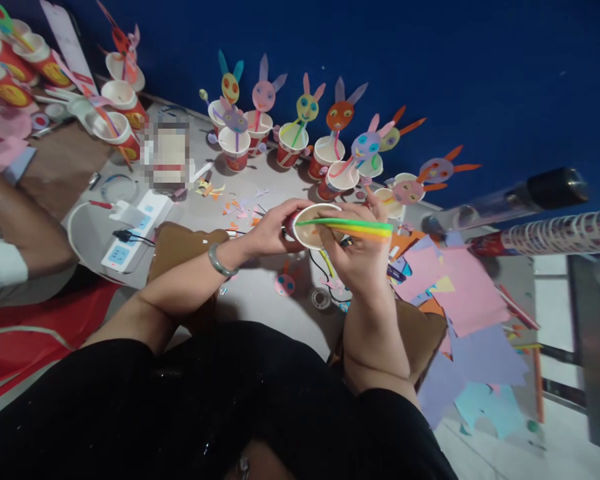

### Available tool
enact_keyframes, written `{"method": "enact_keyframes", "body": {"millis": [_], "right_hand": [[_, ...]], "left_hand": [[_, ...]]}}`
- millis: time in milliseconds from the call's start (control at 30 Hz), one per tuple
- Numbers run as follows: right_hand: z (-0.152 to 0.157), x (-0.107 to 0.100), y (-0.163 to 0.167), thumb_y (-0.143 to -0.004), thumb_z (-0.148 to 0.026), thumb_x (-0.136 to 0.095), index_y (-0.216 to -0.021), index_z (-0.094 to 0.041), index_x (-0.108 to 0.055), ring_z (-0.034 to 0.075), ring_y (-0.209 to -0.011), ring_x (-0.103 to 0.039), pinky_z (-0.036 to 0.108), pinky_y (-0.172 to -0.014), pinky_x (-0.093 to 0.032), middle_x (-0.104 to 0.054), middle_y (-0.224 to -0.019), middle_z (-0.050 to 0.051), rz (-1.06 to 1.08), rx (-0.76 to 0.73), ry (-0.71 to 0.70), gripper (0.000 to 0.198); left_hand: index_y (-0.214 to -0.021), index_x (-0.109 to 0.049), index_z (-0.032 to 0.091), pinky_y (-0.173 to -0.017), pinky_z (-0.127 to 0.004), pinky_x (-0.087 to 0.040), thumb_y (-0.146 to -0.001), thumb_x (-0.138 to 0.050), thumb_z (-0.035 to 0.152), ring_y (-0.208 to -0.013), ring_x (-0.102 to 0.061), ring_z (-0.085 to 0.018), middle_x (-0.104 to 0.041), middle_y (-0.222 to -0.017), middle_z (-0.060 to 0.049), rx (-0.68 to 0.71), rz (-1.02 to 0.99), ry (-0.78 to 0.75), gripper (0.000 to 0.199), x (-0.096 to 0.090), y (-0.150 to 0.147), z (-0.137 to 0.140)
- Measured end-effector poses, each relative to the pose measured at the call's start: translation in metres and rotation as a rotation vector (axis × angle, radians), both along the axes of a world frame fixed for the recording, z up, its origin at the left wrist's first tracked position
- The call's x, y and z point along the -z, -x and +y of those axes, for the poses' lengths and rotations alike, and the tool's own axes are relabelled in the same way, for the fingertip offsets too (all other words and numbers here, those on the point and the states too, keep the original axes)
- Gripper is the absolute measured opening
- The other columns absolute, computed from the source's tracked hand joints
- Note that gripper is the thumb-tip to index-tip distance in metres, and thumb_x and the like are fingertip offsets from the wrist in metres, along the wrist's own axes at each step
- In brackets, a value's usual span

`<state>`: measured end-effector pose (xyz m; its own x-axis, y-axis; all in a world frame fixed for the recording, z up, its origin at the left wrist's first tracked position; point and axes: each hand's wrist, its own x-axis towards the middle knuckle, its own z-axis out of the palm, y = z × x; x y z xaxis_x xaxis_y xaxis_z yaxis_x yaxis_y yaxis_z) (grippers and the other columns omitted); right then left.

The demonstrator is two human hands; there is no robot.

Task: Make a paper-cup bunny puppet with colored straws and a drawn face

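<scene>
My left hand [279, 228] is wrapped round a paper cup [305, 233] with a white rim and red outside, its mouth tilted towards me. Over that mouth, my right hand [363, 250] is closed on a bundle of green, yellow and orange straws [370, 229]. The tip of the green one lies across the cup's opening; whether any straw touches the inside, I cannot tell. Below the hands, a pink paper rabbit head [285, 284] with blue eyes lies on the table, near a clear tape roll [321, 298].
Cups with paper rabbits [307, 107] stand in a row along the blue wall [430, 60]. A power strip [139, 230] lies left, near another person's arm [27, 213]. Coloured paper sheets [473, 287] and a long stack of cups [560, 233] are at right.
</scene>
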<state>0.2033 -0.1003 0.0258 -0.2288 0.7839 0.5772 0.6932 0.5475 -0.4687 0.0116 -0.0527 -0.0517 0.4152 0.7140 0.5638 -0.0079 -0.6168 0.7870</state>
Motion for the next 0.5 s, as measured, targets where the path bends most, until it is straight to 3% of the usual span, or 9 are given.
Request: {"method": "enact_keyframes", "body": {"millis": [167, 500], "right_hand": [[-0.0017, -0.0014, -0.001, -0.092, -0.024, -0.065, -0.105, -0.031, -0.075, 0.031, -0.116, -0.072, 0.068, -0.124, -0.034, -0.079, -0.112, 0.006, -0.086, -0.059, 0.09, 0.018], [-0.0015, -0.0034, -0.0003, -0.091, -0.029, -0.067, -0.093, -0.028, -0.074, 0.03, -0.105, -0.075, 0.071, -0.124, -0.035, -0.079, -0.103, 0.006, -0.116, -0.02, 0.122, 0.008]], "left_hand": [[-0.131, -0.058, 0.023, -0.099, -0.041, -0.057, -0.076, -0.084, 0.047, -0.115, -0.07, -0.026, -0.069, -0.128, -0.012, 0.013, 0.008, -0.03, 0.066, 0.0002, -0.0025, -0.0037], [-0.131, -0.059, 0.021, -0.099, -0.04, -0.057, -0.074, -0.086, 0.046, -0.114, -0.07, -0.025, -0.07, -0.127, -0.012, 0.027, 0.029, -0.018, 0.068, 0.0022, -0.0057, -0.0076]]}}
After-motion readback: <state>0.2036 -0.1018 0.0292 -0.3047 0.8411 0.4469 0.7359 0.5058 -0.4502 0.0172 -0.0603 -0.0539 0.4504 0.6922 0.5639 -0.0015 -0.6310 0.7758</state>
